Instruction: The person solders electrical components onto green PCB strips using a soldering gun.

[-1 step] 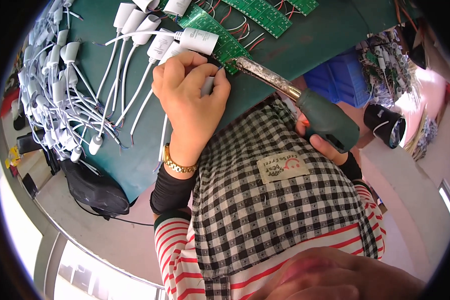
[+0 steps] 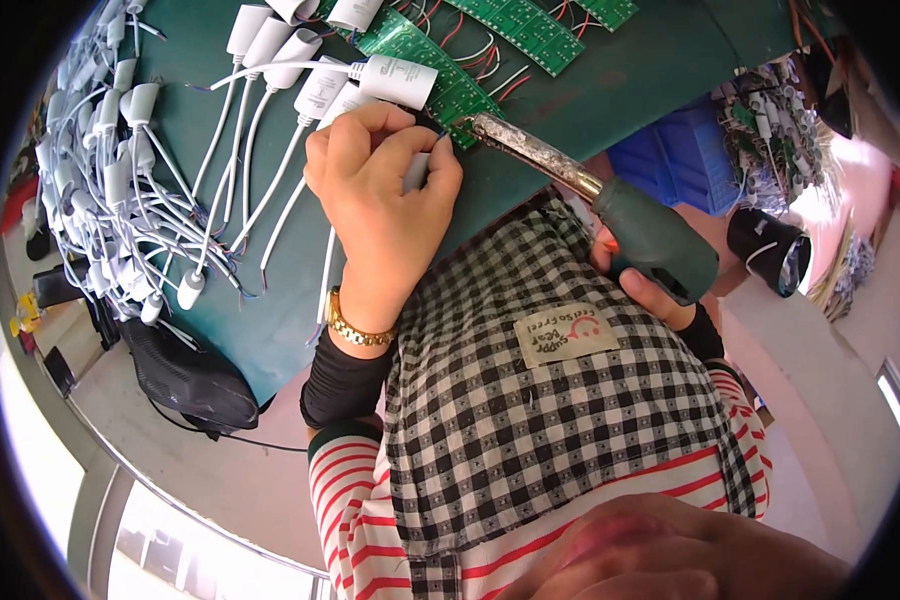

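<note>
Soldering iron (image 2: 592, 187) tip at green circuit board (image 2: 458, 92), over tabletop (image 2: 570, 112). Right fingers (image 2: 652, 294) wrap its handle (image 2: 665, 243): likely light, stiff; hold there, barrel (image 2: 535, 150) probably hot. Left fingers (image 2: 442, 180) seemingly pinch limp wire (image 2: 442, 134).

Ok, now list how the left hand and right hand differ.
The left hand shows its back plainly; the right hand, gripping the soldering iron, is largely hidden behind it.
The left hand has a gold watch at its wrist; the right hand shows none.
Both forearms have black sleeves.
</note>
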A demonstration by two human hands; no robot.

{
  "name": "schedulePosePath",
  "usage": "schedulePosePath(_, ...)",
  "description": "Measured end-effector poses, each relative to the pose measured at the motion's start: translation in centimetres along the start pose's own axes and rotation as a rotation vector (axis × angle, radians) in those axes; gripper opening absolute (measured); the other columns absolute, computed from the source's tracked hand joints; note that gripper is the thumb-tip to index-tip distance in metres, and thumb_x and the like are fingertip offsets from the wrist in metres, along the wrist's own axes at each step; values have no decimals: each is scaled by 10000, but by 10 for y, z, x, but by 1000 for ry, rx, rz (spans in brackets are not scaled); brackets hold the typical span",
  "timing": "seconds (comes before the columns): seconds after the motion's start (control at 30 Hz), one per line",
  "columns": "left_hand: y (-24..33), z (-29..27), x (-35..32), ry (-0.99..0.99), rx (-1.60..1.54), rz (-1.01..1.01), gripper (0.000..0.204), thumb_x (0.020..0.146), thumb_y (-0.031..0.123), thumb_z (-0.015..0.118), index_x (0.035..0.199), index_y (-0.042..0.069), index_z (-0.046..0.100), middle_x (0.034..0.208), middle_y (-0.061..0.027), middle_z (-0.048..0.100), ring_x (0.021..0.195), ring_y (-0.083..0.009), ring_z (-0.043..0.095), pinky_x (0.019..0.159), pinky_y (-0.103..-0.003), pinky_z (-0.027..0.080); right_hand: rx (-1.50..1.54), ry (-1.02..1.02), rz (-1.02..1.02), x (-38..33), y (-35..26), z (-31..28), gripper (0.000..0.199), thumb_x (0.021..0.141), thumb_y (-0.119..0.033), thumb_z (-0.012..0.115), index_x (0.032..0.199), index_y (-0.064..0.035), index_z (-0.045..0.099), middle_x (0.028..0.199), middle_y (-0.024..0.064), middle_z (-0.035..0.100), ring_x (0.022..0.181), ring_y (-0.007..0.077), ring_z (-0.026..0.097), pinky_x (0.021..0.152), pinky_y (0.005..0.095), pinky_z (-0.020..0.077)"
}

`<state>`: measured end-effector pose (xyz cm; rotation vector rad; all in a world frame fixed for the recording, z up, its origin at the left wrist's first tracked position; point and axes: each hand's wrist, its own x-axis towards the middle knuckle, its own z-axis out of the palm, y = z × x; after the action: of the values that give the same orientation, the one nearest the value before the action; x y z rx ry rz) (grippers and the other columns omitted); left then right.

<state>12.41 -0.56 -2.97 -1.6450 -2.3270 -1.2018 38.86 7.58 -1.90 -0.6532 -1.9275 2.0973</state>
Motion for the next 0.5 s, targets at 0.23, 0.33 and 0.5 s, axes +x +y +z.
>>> schedulePosePath(0.23, -1, 2, -1, 17, -9, -7, 150, 591, 56, 743, 695, 114, 652, 862, 30, 564, 799, -211, 468, 716, -333, 347, 63, -16, 22, -5, 4, 1, 283, 840, -108, 563, 1105, -13, 591, 1029, 92, 615, 920, 255, 575, 808, 339, 439)
schedulePosePath(0.33, -3, 3, -1, 21, -3, 1, 154, 588, 58, 741, 699, 114, 650, 863, 31, 562, 802, -210, 468, 713, -331, 348, -12, 3, 41, -8, 4, 3, 263, 847, -128, 564, 1081, -13, 603, 1014, 83, 609, 887, 257, 568, 791, 331, 437)
schedulePosePath(0.5, -3, 4, 1, 20, -12, -8, 149, 581, 58, 739, 681, 116, 644, 856, 33, 560, 802, -206, 470, 712, -331, 350, 130, 82, 97, -9, -2, 7, 394, 842, -203, 609, 1173, -1, 538, 996, 124, 589, 869, 243, 569, 801, 344, 449)
